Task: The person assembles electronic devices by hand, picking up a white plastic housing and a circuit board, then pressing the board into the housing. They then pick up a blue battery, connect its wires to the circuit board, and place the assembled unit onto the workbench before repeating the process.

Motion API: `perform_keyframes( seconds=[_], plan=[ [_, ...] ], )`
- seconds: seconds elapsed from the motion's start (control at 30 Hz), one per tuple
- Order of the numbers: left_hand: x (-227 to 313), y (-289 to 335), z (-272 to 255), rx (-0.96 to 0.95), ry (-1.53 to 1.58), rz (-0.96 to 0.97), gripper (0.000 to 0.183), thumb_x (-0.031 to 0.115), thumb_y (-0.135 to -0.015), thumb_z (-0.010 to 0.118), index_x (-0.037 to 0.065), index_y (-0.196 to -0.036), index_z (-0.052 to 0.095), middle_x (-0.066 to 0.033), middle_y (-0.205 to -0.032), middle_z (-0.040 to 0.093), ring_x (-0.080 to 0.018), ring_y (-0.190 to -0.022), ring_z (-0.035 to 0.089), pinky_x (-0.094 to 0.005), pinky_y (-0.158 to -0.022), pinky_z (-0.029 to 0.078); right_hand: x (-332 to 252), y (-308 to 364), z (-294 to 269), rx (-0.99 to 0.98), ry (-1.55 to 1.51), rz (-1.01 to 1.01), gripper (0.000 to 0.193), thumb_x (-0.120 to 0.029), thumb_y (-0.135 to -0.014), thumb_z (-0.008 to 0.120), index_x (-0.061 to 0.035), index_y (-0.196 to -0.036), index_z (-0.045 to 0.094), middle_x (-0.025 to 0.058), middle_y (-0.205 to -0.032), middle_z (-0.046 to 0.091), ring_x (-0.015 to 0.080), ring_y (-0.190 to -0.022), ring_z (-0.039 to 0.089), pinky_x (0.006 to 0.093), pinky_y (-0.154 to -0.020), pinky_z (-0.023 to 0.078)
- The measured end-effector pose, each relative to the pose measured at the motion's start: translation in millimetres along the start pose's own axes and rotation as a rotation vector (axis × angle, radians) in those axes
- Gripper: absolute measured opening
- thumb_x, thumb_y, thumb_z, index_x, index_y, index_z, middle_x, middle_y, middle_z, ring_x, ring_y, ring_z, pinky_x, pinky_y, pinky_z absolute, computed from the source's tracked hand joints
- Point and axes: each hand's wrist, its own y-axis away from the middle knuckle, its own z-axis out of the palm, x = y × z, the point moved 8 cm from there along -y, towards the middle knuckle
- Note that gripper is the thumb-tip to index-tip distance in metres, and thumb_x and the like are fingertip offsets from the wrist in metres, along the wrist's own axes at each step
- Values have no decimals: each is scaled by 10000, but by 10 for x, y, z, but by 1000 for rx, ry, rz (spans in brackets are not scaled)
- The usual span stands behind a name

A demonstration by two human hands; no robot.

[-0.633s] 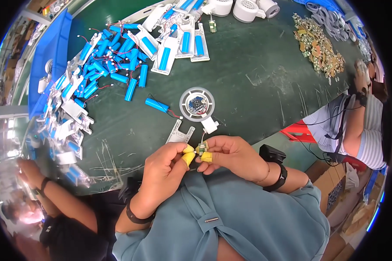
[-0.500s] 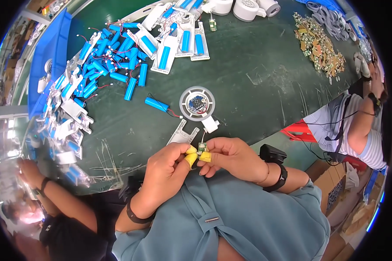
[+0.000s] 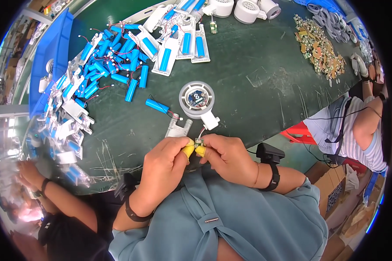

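A small green circuit board [image 3: 199, 142] is pinched between my two hands at the near edge of the table. My left hand [image 3: 164, 160] closes on its left side with thumb and forefinger, both wrapped in yellow. My right hand [image 3: 231, 157] grips the other side, yellow on its thumb. Thin wires run from the board to a round white fan housing [image 3: 197, 99] with a short stub [image 3: 210, 120], lying just beyond. A forked white plastic plate [image 3: 178, 129] lies beyond my left fingers. Left of the housing rests one blue battery cell [image 3: 157, 105] with leads.
Blue cells [image 3: 101, 67] and white plates [image 3: 164, 56] are heaped at the far left, beside a blue bin [image 3: 52, 56]. Several white fan housings [image 3: 248, 11] stand at the back. Circuit boards [image 3: 320, 50] lie piled far right. Co-workers' arms [image 3: 65, 202] show on both sides.
My hands have shifted slightly left and away from me with the circuit board. The fan housing has tilted a little, and the forked plate has moved slightly left.
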Motion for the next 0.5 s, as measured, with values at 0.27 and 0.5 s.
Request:
perform_keyframes(
  seconds=[0.27, 0.5],
  plan=[
    [-171, 73, 88, 69, 201, -119, 146, -70, -907, 549, -72, -1042, 604, -86, -948, 639, -114, -745, 671, -237, -633, 560, -51, -18, 1, 102, 184, -123, 111, 10, -912, 528, 12, -1017, 564, 110, -831, 636, 189, -670, 683, 300, -574, 518],
    [-42, 106, 108, 146, 126, -13, 176, -103, -851, 556, -68, -1019, 593, -110, -911, 633, -145, -705, 670, -255, -609, 546, -91, 23, -6, 196, 282, -236, 127, 11, -900, 544, 23, -1025, 562, 124, -836, 635, 213, -657, 685, 317, -573, 527]
  ],
)
